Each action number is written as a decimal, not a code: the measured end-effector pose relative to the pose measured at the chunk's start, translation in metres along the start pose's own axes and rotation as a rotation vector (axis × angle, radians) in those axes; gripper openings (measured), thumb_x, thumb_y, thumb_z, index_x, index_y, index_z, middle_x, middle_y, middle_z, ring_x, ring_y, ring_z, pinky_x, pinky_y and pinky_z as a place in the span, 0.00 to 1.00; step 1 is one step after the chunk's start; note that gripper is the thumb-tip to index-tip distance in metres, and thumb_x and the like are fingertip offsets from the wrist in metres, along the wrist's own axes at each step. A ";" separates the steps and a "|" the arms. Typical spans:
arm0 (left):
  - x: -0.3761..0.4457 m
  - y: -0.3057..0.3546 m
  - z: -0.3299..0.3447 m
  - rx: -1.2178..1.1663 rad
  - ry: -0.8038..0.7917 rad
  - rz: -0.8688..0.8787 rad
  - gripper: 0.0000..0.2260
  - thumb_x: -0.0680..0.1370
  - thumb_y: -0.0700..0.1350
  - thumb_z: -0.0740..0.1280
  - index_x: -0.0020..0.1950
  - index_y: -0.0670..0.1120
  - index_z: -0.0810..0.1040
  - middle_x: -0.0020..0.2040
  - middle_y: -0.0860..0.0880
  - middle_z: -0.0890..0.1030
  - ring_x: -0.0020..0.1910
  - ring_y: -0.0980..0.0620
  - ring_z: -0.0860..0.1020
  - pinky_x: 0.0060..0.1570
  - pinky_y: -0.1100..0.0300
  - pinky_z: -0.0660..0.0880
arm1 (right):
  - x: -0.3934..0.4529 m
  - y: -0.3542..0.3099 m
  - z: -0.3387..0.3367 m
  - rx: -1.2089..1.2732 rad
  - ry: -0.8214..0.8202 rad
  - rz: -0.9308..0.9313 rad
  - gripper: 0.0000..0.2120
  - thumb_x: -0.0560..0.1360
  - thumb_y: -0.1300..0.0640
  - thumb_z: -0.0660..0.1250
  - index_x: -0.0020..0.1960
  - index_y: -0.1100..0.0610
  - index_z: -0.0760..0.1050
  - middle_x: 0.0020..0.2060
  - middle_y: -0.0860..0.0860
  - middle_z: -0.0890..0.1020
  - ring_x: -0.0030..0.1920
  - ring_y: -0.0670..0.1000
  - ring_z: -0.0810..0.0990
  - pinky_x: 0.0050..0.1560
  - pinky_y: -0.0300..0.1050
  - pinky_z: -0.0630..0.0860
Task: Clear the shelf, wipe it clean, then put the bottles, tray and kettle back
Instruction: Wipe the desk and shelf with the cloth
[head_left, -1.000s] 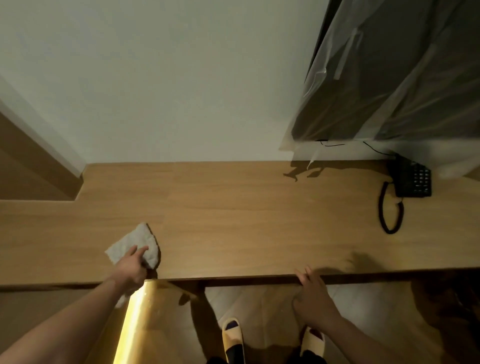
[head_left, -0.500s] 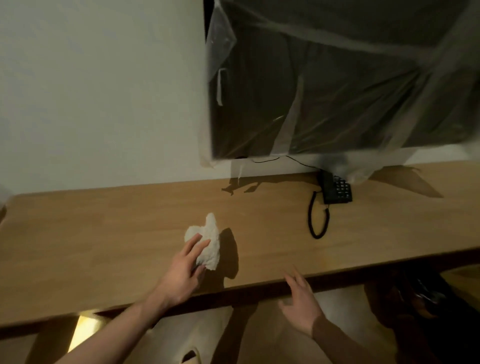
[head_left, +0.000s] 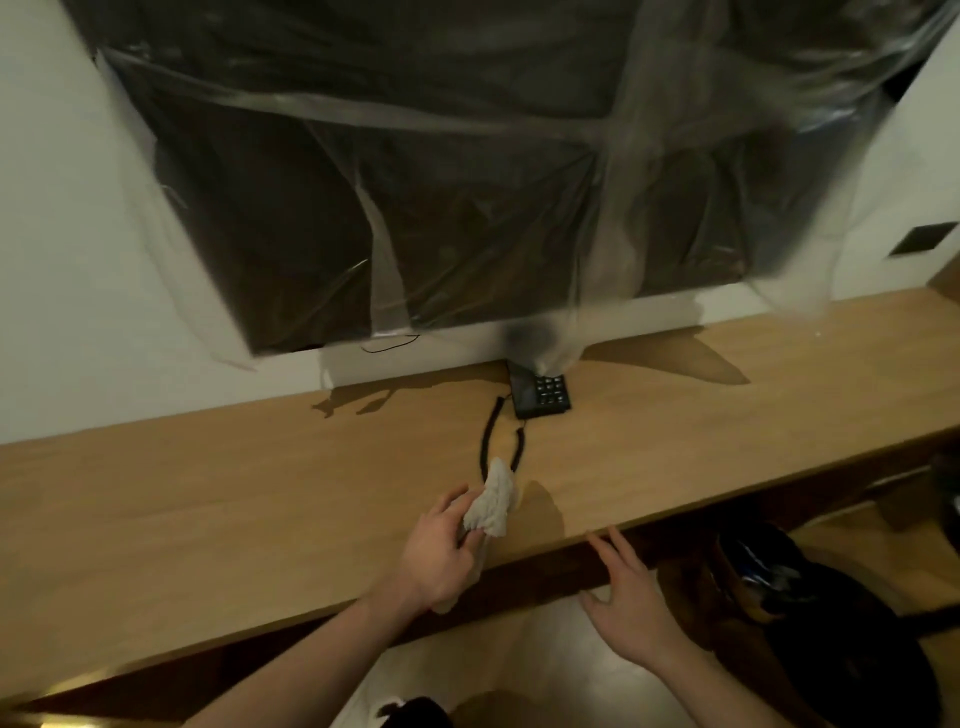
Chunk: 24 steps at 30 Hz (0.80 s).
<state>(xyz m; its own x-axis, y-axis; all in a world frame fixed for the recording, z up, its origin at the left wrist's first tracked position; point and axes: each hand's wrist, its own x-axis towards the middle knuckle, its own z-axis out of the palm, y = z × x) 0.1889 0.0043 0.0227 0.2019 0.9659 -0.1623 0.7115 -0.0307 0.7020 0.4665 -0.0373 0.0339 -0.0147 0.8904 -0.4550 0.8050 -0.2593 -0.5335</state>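
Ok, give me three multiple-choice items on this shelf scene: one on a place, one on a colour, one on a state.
1. Where does the black desk telephone stand?
A. On the long wooden shelf, at the wall under the plastic-wrapped dark screen
B. On the floor
C. In the right hand

2. What colour is the crumpled cleaning cloth?
A. Blue
B. White
C. Red

3. What is the left hand doing?
A. Hanging idle
B. Lifting the handset
C. Holding the cloth in its grip on the shelf

Answers:
1 A, the telephone sits on the wood at the back, below the screen.
2 B, the cloth shows pale white against the wood.
3 C, the fingers curl round the cloth near the coiled black cord, while the right hand is spread open at the shelf's front edge.
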 end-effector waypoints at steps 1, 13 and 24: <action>0.009 0.009 0.005 0.038 -0.003 0.002 0.24 0.82 0.54 0.62 0.79 0.58 0.65 0.78 0.55 0.66 0.76 0.51 0.66 0.75 0.48 0.64 | 0.004 0.007 -0.009 0.003 -0.003 0.009 0.36 0.80 0.50 0.68 0.82 0.44 0.54 0.82 0.43 0.48 0.82 0.52 0.51 0.79 0.49 0.53; 0.201 0.096 0.071 0.231 -0.079 0.208 0.26 0.82 0.50 0.60 0.80 0.58 0.60 0.75 0.55 0.69 0.72 0.50 0.70 0.72 0.49 0.68 | 0.093 0.052 -0.110 0.068 0.072 0.110 0.37 0.80 0.52 0.68 0.82 0.42 0.53 0.82 0.42 0.45 0.82 0.52 0.49 0.78 0.50 0.62; 0.394 0.159 0.102 0.489 -0.002 0.204 0.36 0.79 0.44 0.67 0.83 0.55 0.53 0.82 0.50 0.60 0.79 0.45 0.60 0.77 0.44 0.60 | 0.175 0.074 -0.194 -0.015 0.200 0.215 0.37 0.78 0.50 0.69 0.82 0.44 0.54 0.83 0.45 0.46 0.82 0.54 0.53 0.78 0.51 0.63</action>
<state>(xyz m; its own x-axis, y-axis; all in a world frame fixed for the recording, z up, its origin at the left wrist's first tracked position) 0.4503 0.3533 -0.0007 0.3700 0.9272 -0.0584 0.8884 -0.3348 0.3141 0.6385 0.1721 0.0529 0.2726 0.8722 -0.4062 0.7858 -0.4455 -0.4291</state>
